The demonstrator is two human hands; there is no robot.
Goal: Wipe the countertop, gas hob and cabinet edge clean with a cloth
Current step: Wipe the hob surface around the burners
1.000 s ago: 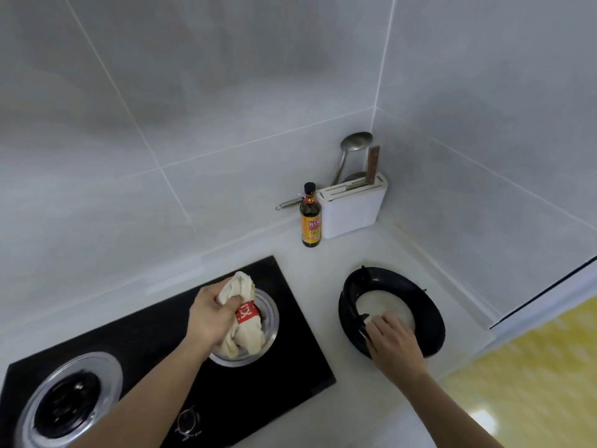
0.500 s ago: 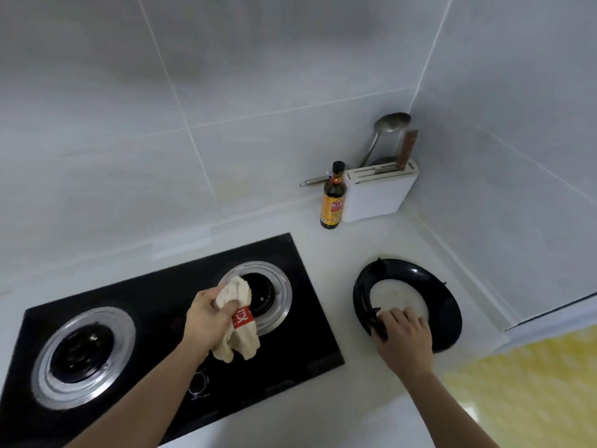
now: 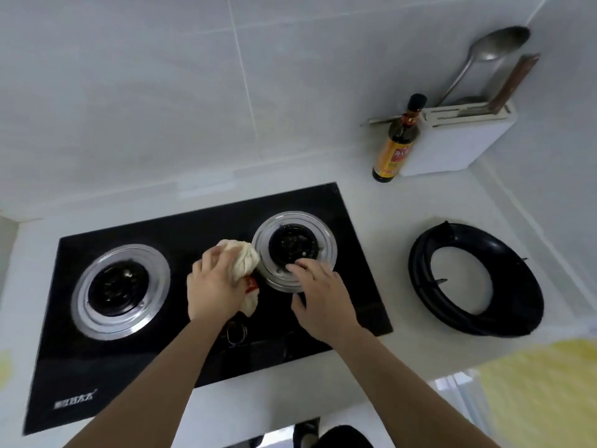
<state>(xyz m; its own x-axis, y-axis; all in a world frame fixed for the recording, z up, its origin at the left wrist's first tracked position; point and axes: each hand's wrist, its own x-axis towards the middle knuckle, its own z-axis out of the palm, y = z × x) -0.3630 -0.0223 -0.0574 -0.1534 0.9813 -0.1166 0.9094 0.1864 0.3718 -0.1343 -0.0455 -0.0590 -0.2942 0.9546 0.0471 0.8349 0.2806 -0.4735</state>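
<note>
A black glass gas hob (image 3: 161, 357) with two steel-ringed burners is set into the white countertop (image 3: 387, 202). My left hand (image 3: 214, 282) presses a bunched cream cloth (image 3: 244, 258) with a red tag onto the glass between the burners. My right hand (image 3: 318, 292) hovers with fingers spread over the front rim of the right burner (image 3: 294, 245), holding nothing. The left burner (image 3: 119, 289) is uncovered. Whether the right fingertips touch the steel ring I cannot tell.
A black round pan support (image 3: 475, 279) lies on the countertop right of the hob. A dark sauce bottle (image 3: 395, 143) and a white knife block (image 3: 458, 137) with a ladle stand in the back corner. Tiled walls close off the back and right.
My right hand let go of the black pan support and moved left over the right burner. My left hand shifted the cloth off the burner onto the glass between burners.
</note>
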